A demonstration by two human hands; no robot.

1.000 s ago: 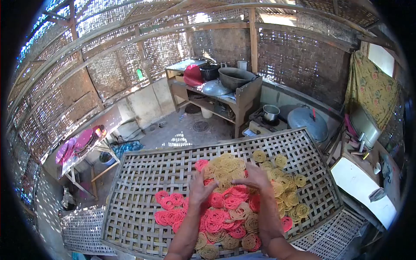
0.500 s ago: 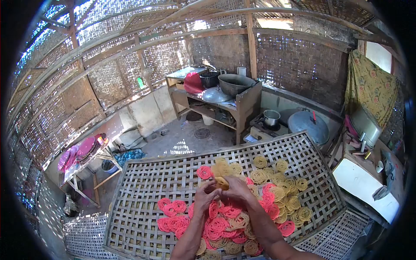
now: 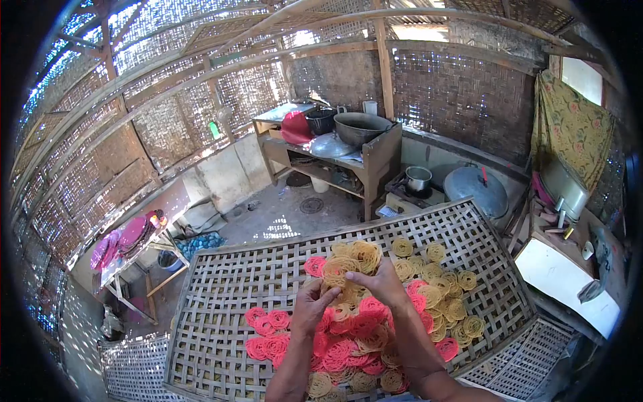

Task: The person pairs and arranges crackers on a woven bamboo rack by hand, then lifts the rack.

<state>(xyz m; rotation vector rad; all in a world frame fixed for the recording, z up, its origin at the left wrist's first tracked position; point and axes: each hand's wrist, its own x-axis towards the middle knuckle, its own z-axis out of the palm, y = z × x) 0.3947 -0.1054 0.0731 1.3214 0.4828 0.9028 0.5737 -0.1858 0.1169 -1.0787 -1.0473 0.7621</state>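
In the head view, both my hands are raised over a woven bamboo tray (image 3: pixel 228 281). My right hand (image 3: pixel 382 281) pinches a bunch of yellow lacy coiled crackers (image 3: pixel 341 271), its thumb lying across the front one. From the lower left, my left hand (image 3: pixel 313 305) is closed on the bunch's edge, thumb toward it. Pink coiled crackers (image 3: pixel 345 352) are heaped with tan ones below my wrists, partly hidden by my forearms. More yellow crackers (image 3: pixel 454 309) lie overlapping on the tray to the right, and one pink cracker (image 3: pixel 314 266) sits just left of the bunch.
Beyond the tray stands a wooden counter (image 3: pixel 375 175) bearing a large wok (image 3: pixel 360 127). A small pot (image 3: pixel 418 177) sits on a stove beside a big domed lid (image 3: pixel 475 191). A low table (image 3: pixel 181 204) with pink items is at left, and a white cabinet (image 3: pixel 562 288) at right.
The yellow crackers in my hands have turned from edge-on to face me and now show as a wider bunch. My hands have moved apart, the right one slightly rightward.
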